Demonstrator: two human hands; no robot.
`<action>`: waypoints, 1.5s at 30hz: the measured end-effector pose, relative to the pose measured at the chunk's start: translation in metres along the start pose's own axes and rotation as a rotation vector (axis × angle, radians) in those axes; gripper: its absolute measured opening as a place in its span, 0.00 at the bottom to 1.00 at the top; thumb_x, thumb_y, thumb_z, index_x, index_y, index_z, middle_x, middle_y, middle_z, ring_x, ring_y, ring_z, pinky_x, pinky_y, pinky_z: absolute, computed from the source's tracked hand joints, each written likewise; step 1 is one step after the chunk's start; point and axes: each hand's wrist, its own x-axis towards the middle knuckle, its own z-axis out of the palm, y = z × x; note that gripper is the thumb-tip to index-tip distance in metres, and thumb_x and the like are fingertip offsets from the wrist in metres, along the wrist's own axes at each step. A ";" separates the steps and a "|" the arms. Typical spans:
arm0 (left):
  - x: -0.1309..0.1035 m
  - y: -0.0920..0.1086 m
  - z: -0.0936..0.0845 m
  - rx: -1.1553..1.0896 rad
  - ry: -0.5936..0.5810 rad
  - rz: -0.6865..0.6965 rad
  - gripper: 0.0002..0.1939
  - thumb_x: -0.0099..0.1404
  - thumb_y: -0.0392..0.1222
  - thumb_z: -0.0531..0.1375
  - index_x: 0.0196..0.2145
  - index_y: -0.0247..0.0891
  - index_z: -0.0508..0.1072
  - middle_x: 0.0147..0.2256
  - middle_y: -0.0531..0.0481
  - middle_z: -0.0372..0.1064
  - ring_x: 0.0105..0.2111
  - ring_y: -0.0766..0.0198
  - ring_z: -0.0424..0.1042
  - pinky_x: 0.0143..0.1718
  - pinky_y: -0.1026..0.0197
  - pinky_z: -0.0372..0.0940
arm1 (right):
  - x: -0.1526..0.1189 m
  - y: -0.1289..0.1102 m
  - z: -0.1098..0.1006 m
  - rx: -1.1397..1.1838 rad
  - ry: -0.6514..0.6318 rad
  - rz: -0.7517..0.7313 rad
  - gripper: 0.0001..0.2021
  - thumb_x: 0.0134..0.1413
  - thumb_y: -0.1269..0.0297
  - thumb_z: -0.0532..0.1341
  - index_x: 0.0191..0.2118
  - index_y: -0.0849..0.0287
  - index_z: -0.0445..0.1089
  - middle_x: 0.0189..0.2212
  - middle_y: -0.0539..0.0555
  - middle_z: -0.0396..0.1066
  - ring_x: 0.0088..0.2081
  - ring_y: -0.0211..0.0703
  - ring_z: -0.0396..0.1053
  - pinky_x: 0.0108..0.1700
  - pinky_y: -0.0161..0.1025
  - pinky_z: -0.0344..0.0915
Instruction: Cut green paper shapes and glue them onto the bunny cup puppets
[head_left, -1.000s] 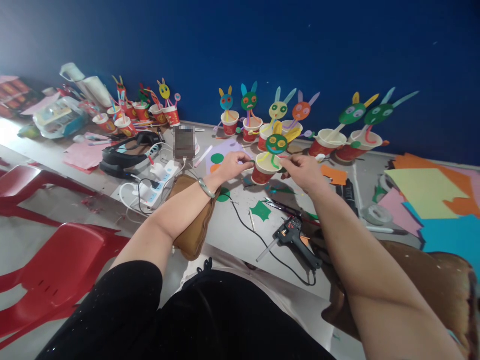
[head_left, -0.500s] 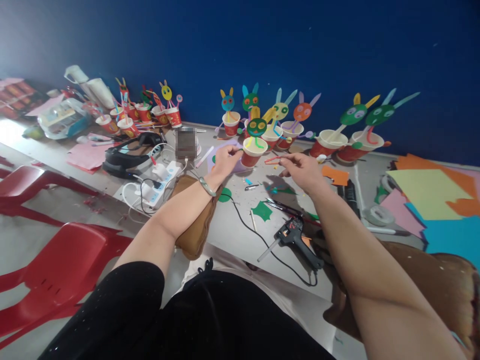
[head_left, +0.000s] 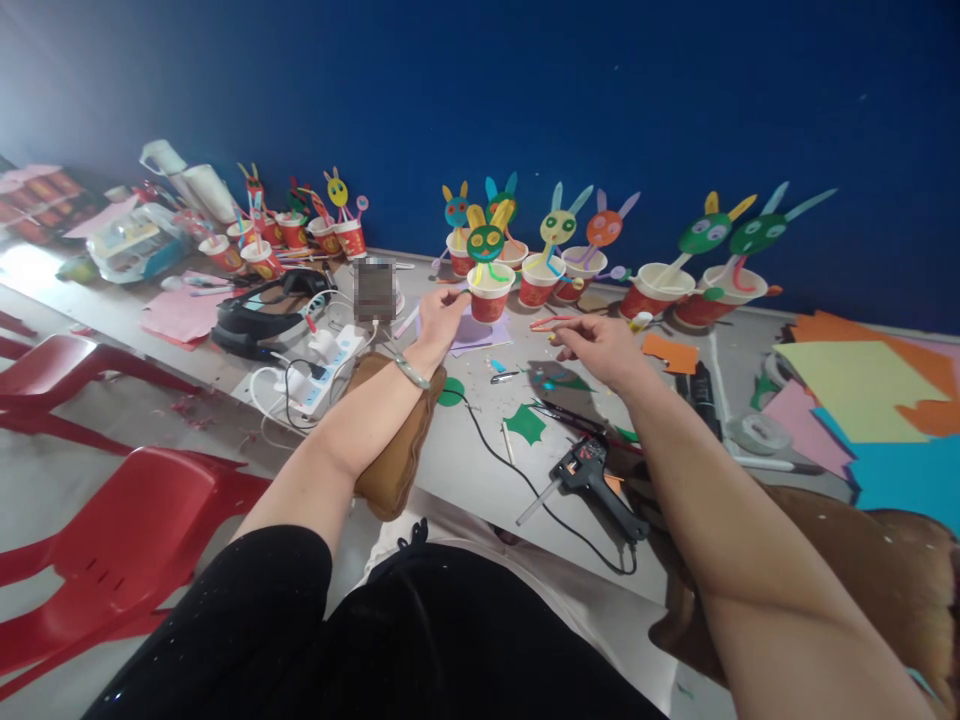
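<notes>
Head view: left grip point(head_left: 441, 322) pinches tapered red paper cup point(head_left: 489, 306) at its fingertips, flat green cutout face point(head_left: 486, 243) with yellow ears point(head_left: 491, 216) above; right grip point(head_left: 598, 348) pinches thin red strip point(head_left: 548, 323).

My left hand point(head_left: 442, 322) pinches with fingertips closed; my right hand point(head_left: 598, 348) pinches too, both forearms reaching forward.

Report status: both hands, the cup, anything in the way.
Left hand gripping red cup by its side. Right hand pinching thin red strip. Glue gun and its cord on table nearer the body, not between hands.
</notes>
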 end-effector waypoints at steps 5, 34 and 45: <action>0.001 -0.002 0.000 0.011 -0.004 0.002 0.04 0.63 0.37 0.66 0.30 0.38 0.77 0.30 0.52 0.76 0.32 0.66 0.70 0.38 0.61 0.65 | -0.001 -0.003 0.000 -0.006 -0.019 0.000 0.05 0.59 0.71 0.67 0.38 0.60 0.82 0.27 0.53 0.82 0.27 0.40 0.80 0.34 0.33 0.75; -0.004 0.008 0.002 0.022 0.027 -0.034 0.08 0.61 0.33 0.66 0.25 0.37 0.73 0.26 0.54 0.72 0.30 0.67 0.68 0.36 0.63 0.63 | -0.001 0.001 -0.001 -0.001 -0.100 -0.061 0.08 0.58 0.64 0.69 0.41 0.60 0.84 0.32 0.55 0.84 0.24 0.37 0.77 0.33 0.35 0.76; 0.002 0.001 0.001 0.035 0.053 -0.003 0.06 0.61 0.36 0.65 0.26 0.38 0.74 0.27 0.54 0.73 0.31 0.66 0.70 0.37 0.62 0.63 | -0.002 -0.004 -0.002 -0.009 -0.111 -0.034 0.06 0.59 0.67 0.68 0.39 0.59 0.84 0.31 0.54 0.84 0.24 0.37 0.76 0.33 0.35 0.75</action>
